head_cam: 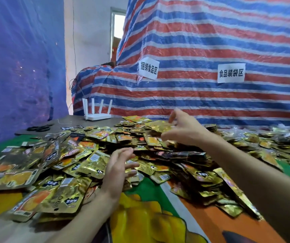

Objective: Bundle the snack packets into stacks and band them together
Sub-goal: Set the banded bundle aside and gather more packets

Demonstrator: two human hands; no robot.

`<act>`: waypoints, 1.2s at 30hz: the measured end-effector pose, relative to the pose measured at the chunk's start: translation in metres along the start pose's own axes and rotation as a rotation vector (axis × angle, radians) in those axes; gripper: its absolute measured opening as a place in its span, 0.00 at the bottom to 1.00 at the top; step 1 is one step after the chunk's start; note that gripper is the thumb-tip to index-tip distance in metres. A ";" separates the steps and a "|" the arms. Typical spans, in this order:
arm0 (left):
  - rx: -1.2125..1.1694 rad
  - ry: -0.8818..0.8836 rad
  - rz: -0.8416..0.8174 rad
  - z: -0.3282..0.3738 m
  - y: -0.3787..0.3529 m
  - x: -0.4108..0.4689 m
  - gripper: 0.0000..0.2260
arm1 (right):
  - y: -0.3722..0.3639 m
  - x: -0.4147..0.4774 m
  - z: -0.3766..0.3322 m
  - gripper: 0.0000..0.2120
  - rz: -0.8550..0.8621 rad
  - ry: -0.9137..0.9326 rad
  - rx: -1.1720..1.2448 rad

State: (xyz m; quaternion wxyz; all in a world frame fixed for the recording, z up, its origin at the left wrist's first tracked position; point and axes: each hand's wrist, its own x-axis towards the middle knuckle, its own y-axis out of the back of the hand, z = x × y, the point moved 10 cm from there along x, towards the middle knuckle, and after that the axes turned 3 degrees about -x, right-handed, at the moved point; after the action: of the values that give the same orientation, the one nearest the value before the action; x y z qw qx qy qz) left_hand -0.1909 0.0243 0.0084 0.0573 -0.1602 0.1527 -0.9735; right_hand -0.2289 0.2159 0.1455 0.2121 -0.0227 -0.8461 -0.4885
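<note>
A broad heap of gold and orange snack packets [91, 160] covers the table from left to right. My left hand [117, 171] hovers over the middle of the heap, fingers spread, holding nothing. My right hand [184, 128] reaches farther back, raised over the heap's far side, with fingers curled and apart near a gold packet [158, 126]; I cannot tell whether it touches that packet. A dark banded stack of packets [184, 154] lies between my hands.
A white router [97, 111] with several antennas stands at the back of the table. Black scissors [39, 128] lie at the back left. A striped tarp [210, 67] with paper labels rises behind. A colourful printed cloth [149, 216] shows in front.
</note>
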 end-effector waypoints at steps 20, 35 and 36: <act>0.379 -0.144 -0.081 0.019 -0.018 -0.009 0.05 | 0.008 0.075 0.073 0.17 0.012 -0.321 -0.902; 1.697 0.389 0.040 0.043 0.087 0.057 0.32 | -0.181 0.006 -0.003 0.55 -0.470 -0.073 -0.442; 1.701 0.429 0.066 0.039 0.096 0.059 0.36 | -0.185 0.005 0.001 0.61 -0.491 -0.115 -0.404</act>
State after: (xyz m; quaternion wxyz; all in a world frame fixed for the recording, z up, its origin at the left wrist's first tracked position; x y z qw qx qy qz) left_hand -0.2273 -0.0872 0.0304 0.1557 0.1280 -0.6127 -0.7642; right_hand -0.2793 0.1195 -0.0037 0.0311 0.1130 -0.7229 -0.6809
